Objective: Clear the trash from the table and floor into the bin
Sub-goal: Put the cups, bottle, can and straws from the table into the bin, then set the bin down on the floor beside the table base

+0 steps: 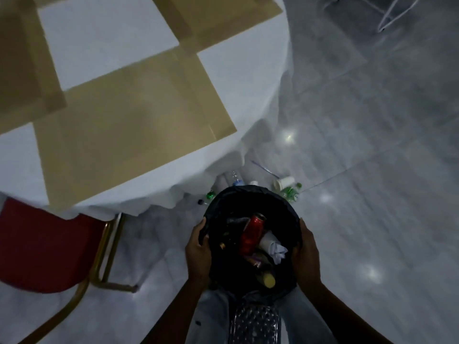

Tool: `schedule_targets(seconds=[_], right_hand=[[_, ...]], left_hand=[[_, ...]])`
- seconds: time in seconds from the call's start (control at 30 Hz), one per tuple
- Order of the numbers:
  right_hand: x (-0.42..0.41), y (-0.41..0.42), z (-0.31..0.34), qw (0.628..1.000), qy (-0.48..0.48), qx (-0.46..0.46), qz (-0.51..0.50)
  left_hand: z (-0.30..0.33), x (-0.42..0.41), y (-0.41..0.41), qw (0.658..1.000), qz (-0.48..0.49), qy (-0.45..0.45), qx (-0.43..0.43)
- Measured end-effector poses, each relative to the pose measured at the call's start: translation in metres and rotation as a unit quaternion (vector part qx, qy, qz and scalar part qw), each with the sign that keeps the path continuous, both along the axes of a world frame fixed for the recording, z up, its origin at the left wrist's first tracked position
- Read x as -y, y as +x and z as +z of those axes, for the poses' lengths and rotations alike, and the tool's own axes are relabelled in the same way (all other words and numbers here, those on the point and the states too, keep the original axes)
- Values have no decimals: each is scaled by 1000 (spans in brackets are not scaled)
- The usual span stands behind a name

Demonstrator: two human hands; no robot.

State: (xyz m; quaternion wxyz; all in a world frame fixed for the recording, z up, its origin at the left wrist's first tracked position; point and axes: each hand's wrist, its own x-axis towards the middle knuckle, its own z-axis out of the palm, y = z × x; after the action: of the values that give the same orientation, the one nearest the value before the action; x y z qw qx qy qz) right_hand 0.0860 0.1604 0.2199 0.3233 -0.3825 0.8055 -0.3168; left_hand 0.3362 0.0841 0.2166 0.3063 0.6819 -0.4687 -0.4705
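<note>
So I've got the bin (250,202) gripped by its rim, left hand (198,247) and right hand (306,252) curled over opposite sides, just off the table (248,95) edge. A cup (284,182) and bottles (290,191) lie on the floor (372,170) beyond it, with open tile to the right and a red chair (47,244) on the left.

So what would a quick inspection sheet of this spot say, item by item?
Surface: round table under white cloth with tan overlays; no trash seen on it.
Job's things: black-lined bin holding a red can, a cup and crumpled paper.
Clutter: floor litter beyond the bin: clear bottle, paper cup, green bottle, straw.
Hands: left hand and right hand grip the bin's rim.
Cables: nothing seen.
Surroundings: red chair, glossy grey floor.
</note>
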Motion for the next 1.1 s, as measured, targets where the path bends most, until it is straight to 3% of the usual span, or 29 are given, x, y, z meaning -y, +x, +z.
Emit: schedule_targets(seconds=[0.3, 0.4, 0.53, 0.67, 0.9, 1.1], right_hand=[[44, 58, -145, 998, 37, 8, 48], [59, 96, -179, 997, 18, 63, 51], [81, 161, -218, 989, -30, 135, 51], [104, 216, -276, 985, -70, 116, 102], [133, 271, -362, 979, -101, 101, 149], [155, 287, -397, 973, -131, 45, 187]], left_hand=[[-150, 16, 63, 999, 39, 11, 18], [-178, 23, 105, 996, 83, 12, -4], [-203, 37, 166, 992, 85, 23, 91], [-238, 44, 223, 981, 88, -60, 161], [-296, 60, 275, 976, 131, -85, 154], [-342, 59, 301, 971, 150, -108, 153]])
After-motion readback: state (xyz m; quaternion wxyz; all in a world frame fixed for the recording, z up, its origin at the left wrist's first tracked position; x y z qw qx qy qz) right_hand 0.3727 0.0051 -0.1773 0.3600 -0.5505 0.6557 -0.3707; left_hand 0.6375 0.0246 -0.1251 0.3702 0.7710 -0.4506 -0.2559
